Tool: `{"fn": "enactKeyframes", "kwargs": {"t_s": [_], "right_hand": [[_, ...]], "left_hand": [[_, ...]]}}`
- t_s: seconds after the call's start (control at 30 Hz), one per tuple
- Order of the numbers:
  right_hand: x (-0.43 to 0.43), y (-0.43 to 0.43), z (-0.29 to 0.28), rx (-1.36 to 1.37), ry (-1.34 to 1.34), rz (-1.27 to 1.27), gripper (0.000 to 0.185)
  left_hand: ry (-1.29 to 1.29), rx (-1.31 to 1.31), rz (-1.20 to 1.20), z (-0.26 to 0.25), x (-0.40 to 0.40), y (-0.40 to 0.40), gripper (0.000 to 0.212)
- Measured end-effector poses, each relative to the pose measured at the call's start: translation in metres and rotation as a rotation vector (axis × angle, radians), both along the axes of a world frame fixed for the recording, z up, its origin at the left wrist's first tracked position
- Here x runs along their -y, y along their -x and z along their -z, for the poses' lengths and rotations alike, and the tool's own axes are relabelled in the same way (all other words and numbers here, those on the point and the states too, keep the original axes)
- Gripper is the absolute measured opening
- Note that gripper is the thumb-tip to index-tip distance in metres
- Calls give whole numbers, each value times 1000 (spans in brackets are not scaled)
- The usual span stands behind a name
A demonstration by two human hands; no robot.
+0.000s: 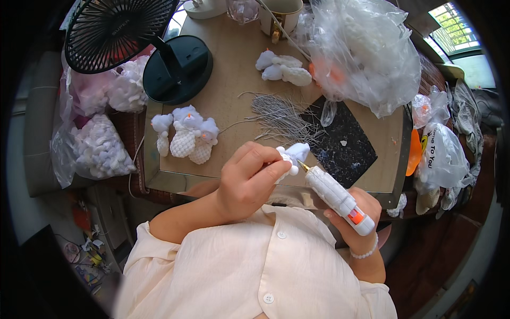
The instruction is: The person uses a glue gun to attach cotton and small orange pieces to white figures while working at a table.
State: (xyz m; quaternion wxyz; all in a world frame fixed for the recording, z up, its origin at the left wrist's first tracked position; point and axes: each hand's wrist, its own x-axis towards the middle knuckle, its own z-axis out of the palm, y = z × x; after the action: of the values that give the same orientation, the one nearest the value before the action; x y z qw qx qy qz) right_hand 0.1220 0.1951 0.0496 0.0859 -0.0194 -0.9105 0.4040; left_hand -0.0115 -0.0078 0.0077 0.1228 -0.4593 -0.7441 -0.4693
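Note:
My left hand (253,179) pinches a small white plush figure (297,153) above the table's front edge. In my right hand (358,217) is a white hot glue gun (332,195), its brass nozzle pointing up and left at the figure. The nozzle tip meets or nearly meets the fabric; actual contact cannot be told. Behind the figure lies a loose pile of thin grey wires (279,115), partly over a black speckled board (342,147). Several finished-looking plush figures with orange noses (185,135) lie on the left of the table, and more white plush pieces (283,68) lie towards the back.
A black fan (179,71) stands at the back left of the table (231,52). Bags of white pieces (101,149) sit beyond the left edge. A large clear plastic bag (366,52) fills the back right, near a cream cup (281,18). More bags (442,155) lie beyond the right edge.

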Motion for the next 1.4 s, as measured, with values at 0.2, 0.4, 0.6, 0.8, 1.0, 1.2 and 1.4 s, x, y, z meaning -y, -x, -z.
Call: {"fn": "enactKeyframes", "kwargs": {"t_s": [0.2, 0.4, 0.6, 0.8, 1.0, 1.2, 1.4], "right_hand": [[-26, -3, 38, 74, -530, 228, 30], [-42, 4, 36, 104, -750, 227, 30], [-10, 45, 19, 5, -460, 102, 18], [-33, 117, 11, -335, -426, 232, 6], [-102, 195, 17, 11, -722, 333, 18], [-108, 219, 43, 360, -975, 318, 20], [-99, 175, 18, -202, -125, 307, 12]], "left_hand": [[-38, 9, -188, -7, 16, 15, 33], [30, 16, -343, -6, 35, 24, 25], [57, 19, -402, -4, 47, 28, 27], [104, -7, -373, -10, 54, 24, 30], [112, 39, -325, -12, 55, 19, 31], [82, 61, -266, -16, 46, 19, 31], [59, 93, -247, -13, 46, 23, 31]]}}
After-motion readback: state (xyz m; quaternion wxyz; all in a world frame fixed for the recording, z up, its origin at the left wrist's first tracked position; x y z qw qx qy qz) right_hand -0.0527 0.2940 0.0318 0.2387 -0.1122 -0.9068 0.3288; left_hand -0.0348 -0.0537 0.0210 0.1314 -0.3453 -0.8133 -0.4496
